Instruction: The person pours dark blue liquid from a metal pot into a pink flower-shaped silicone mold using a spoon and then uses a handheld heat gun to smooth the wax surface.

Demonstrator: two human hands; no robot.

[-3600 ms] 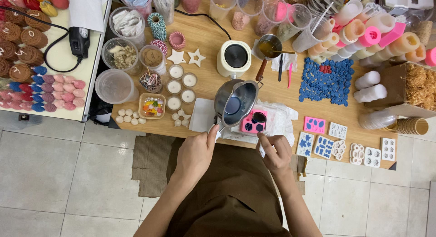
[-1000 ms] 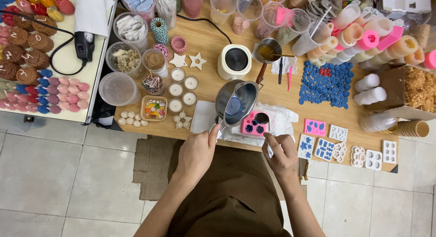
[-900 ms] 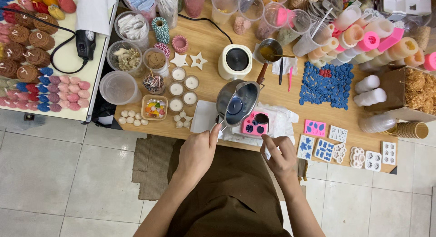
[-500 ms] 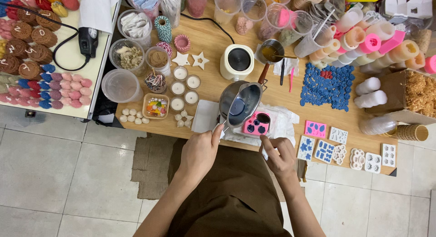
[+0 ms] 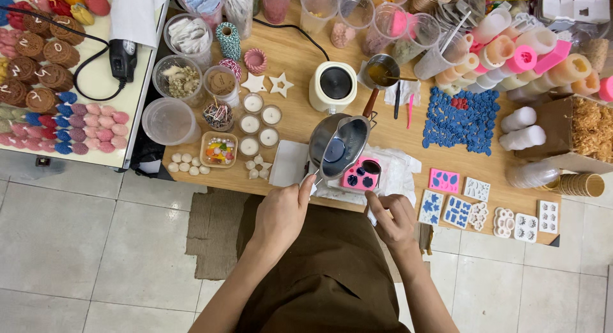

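My left hand (image 5: 282, 213) grips the handle of a small metal pouring pot (image 5: 340, 146), which is tilted toward a pink silicone mould (image 5: 361, 174). The pot holds dark blue liquid, and the mould's cavities are filled dark blue. My right hand (image 5: 394, 220) rests at the table's front edge, pinching white paper (image 5: 401, 170) that lies under the mould. Both hands are just in front of the mould.
The wooden table (image 5: 300, 52) holds a small white electric hotplate (image 5: 333, 86), several small candles in glass cups (image 5: 254, 123), clear plastic tubs (image 5: 167, 120), a patch of blue wax shapes (image 5: 461, 121), more moulds (image 5: 465, 210) at right, and rolled candles (image 5: 529, 51). A side table (image 5: 96, 84) at left carries knitted pieces.
The pot has stayed tilted over the pink mould. My right hand has shifted a little along the table edge. The view has drifted slightly.
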